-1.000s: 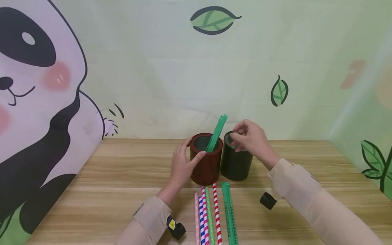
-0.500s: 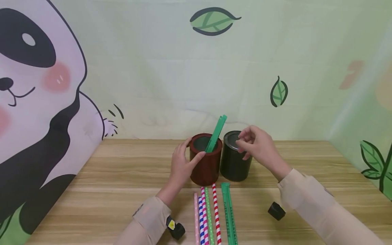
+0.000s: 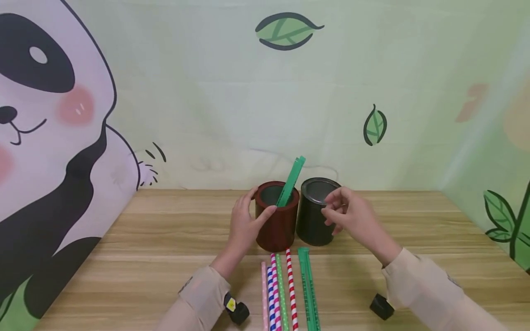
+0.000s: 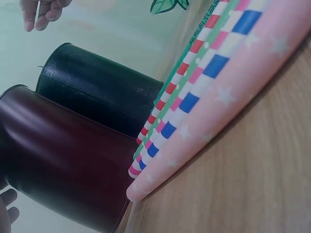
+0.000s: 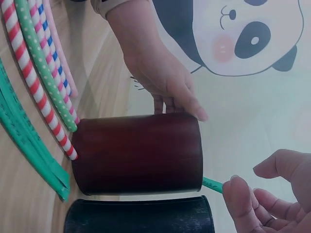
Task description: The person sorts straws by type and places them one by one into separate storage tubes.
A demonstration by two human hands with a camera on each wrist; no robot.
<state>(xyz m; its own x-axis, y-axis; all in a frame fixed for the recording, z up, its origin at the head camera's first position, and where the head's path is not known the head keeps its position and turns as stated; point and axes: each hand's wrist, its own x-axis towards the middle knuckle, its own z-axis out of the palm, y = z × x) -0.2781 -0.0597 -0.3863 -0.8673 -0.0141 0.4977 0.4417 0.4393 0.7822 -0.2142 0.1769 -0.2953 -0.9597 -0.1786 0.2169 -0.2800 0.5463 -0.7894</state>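
One dark red, glossy cylindrical cup stands upright, a flat green wrapped strip leaning up and rightward from its mouth. The left hand, nearer, grips its left side; the right hand, loosely curled, apparently empty, hovers right of it, by a black cylindrical can.

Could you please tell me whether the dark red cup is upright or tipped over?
Upright: the dark red cup stands on the table, its open mouth facing up, held by the left hand.
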